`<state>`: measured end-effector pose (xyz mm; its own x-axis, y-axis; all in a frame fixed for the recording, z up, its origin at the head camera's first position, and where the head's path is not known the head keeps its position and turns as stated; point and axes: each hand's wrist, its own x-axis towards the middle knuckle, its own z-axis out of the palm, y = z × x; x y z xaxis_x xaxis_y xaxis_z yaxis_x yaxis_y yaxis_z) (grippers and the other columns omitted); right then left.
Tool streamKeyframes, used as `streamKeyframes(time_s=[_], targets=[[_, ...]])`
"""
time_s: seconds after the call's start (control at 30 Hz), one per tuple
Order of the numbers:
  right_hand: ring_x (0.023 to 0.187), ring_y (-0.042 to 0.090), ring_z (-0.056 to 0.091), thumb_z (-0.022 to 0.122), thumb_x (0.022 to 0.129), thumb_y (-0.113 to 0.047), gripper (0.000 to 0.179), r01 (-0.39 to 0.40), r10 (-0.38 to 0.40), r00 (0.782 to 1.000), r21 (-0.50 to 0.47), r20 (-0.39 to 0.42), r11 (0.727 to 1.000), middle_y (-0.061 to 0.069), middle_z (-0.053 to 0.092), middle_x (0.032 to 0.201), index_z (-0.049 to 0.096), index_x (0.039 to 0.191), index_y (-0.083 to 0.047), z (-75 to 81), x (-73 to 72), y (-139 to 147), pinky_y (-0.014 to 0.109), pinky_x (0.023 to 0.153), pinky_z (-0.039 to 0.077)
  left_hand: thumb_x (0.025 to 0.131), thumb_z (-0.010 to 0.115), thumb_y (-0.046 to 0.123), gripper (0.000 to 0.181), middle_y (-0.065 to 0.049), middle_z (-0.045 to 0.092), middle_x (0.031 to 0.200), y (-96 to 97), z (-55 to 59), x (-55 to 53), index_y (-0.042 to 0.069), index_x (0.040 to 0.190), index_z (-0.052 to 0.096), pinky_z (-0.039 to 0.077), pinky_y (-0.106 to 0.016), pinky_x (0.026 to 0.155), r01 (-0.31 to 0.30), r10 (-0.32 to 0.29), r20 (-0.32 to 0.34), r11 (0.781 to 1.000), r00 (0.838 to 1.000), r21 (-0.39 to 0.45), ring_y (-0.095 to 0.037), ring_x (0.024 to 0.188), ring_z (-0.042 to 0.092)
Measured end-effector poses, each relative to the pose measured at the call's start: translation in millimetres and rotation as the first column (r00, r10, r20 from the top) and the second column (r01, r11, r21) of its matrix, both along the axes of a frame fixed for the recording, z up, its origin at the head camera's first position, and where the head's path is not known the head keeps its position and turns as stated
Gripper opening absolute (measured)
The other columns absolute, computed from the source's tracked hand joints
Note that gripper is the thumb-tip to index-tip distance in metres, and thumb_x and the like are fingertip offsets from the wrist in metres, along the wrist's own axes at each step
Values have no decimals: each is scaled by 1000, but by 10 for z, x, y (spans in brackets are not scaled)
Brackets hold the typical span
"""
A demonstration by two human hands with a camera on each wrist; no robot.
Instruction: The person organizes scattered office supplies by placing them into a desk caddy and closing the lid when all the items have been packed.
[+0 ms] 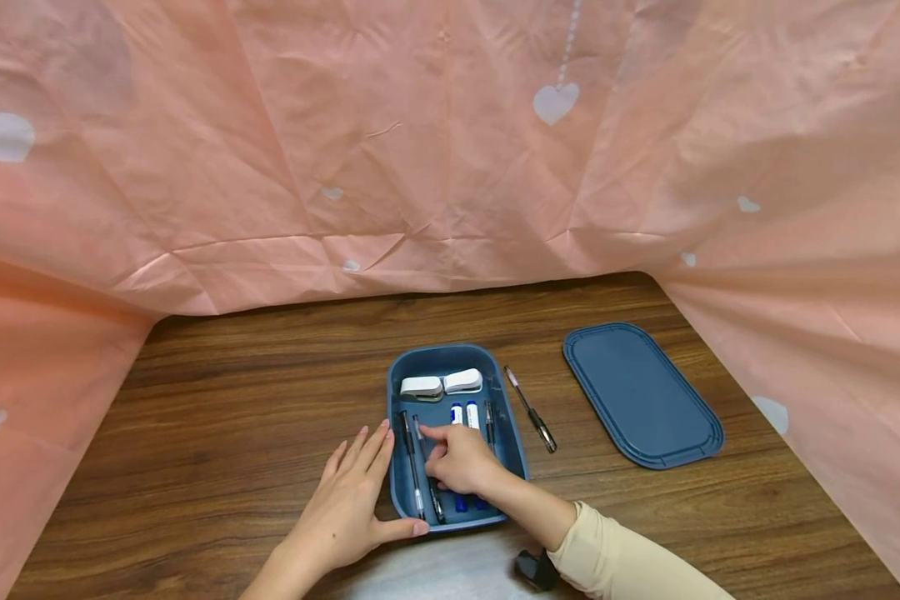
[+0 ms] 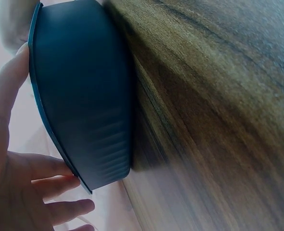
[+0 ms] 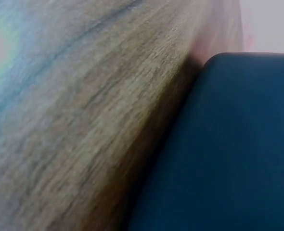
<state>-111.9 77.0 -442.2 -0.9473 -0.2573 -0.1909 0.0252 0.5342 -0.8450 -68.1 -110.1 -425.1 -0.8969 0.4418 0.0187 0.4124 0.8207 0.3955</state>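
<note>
Fingers: left hand spread wide against box rim | right hand inside, grip unclear | loose pen between box and lid

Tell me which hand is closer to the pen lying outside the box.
Right. The right hand reaches into the box, just left of that pen; the left hand is at the box's left side, across from the pen.
</note>
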Motion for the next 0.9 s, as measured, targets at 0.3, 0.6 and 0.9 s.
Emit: streamKeyframes(time_s=[0.3, 0.6, 0.9], targets=[[52, 4, 50, 67, 75, 4, 52, -35, 49, 995, 144, -92, 989, 0, 60, 62, 60, 127, 5, -7, 7, -58, 18, 48, 40, 70, 71, 68, 109, -14, 29, 158, -3, 1, 1, 0, 148, 36, 21, -61, 116, 1, -1, -1, 1000, 1000, 4, -39, 146, 26], [54, 5, 48, 72, 76, 1, 51, -33, 57, 990, 182, -127, 983, 0, 59, 63, 61, 126, 5, -26, 19, -71, 18, 49, 40, 70, 70, 70, 110, -14, 29, 158, -5, 3, -10, 1, 148, 36, 21, -62, 116, 1, -1, 6, 1000, 1000, -6, -40, 146, 26], [54, 5, 49, 74, 77, 1, 52, -43, 59, 994, 175, -87, 984, -1, 60, 62, 60, 128, 3, -24, 10, -71, 19, 49, 39, 70, 69, 71, 110, -14, 30, 158, -8, 9, -8, 1, 148, 36, 21, -62, 116, -2, 2, 2, 1000, 1000, -10, -39, 146, 26]])
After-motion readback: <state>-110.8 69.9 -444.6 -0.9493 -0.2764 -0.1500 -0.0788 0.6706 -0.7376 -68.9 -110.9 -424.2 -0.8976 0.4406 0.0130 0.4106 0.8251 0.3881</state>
